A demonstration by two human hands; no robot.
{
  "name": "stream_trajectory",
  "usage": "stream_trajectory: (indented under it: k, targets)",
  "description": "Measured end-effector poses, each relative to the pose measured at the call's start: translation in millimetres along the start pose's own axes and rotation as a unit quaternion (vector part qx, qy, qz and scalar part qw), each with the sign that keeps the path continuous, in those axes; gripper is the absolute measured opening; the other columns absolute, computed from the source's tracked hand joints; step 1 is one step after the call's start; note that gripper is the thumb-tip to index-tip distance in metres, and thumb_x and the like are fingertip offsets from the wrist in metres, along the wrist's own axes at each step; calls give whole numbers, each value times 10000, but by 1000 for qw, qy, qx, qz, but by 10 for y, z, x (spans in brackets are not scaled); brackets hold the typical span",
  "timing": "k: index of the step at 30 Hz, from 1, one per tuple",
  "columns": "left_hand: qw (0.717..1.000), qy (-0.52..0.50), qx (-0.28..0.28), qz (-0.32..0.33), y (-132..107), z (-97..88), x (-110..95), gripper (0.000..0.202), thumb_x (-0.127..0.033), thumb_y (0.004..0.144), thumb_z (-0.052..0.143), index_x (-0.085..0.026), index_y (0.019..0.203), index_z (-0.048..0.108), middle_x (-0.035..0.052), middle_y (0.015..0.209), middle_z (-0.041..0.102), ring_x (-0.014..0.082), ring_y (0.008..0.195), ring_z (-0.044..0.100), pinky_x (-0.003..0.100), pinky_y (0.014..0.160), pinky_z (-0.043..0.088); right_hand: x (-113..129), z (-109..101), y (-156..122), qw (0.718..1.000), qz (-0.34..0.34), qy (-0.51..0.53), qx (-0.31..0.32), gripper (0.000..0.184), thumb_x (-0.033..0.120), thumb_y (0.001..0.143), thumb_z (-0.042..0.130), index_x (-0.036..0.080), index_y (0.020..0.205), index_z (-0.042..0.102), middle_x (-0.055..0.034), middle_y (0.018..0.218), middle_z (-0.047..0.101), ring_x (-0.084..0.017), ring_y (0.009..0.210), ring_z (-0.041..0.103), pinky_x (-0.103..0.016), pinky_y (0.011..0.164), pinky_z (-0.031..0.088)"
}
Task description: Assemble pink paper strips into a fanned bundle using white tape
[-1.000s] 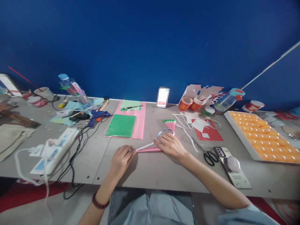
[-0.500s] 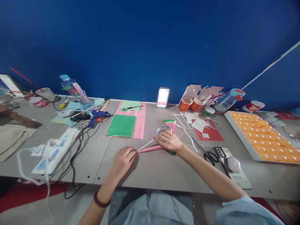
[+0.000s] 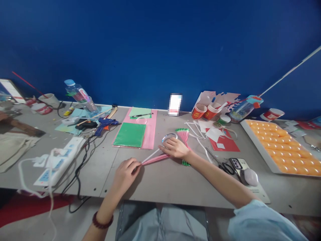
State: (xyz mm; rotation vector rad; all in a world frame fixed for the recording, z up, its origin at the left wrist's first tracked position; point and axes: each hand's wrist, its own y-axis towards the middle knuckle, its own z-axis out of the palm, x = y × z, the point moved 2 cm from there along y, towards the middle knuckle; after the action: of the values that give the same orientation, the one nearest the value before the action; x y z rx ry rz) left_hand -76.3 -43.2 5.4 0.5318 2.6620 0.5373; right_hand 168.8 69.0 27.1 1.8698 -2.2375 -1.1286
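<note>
1. Folded paper (image 3: 154, 159), pink and narrow, lies on the grey table (image 3: 160, 187) just below the centre of the frame, slanting up from the left hand to the right.
2. Left hand (image 3: 127, 172): thumb and fingertips nearly together, pinching the paper's left end where the white tape (image 3: 151, 156) meets it. A firm pinch here should stop both from slipping.
3. Right hand (image 3: 175, 148): fingers curled round the tape roll (image 3: 166, 136), the paper running beneath. Whether any finger also grips the paper, I cannot tell.
4. Tape and paper meet at the left and spread apart toward the right. Lowering the tape from the left end, with a light, even pull, would best avoid wrinkles; a hard tug could bend the paper.
5. Pink-and-green pleats (image 3: 184, 135) show above the right wrist, and green tips (image 3: 186, 163) below; best not to crush them.
6. Scissors (image 3: 227, 168) lie just above the right forearm, right of centre, apart from both hands.
</note>
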Motion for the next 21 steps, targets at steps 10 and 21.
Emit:
stream_trajectory:
  k: [10,21]
  targets:
    - [1000,13,9,-19,-75,-16,25,116,-200,880,506,-192,888,622,56,890,651,191,814,598,314,758,459,111,103,43,1000,0,20,20,196,96,928,431,127,1042,586,-46,785,611,-138,717,507,-307,668,368]
    - [993,18,102,-59,344,197,-166,142,-193,813,606,-220,950,627,41,896,648,205,856,608,309,740,460,64,180,1,1000,5,13,15,202,103,933,424,128,1048,589,-54,805,623,-151,753,527,-318,680,370]
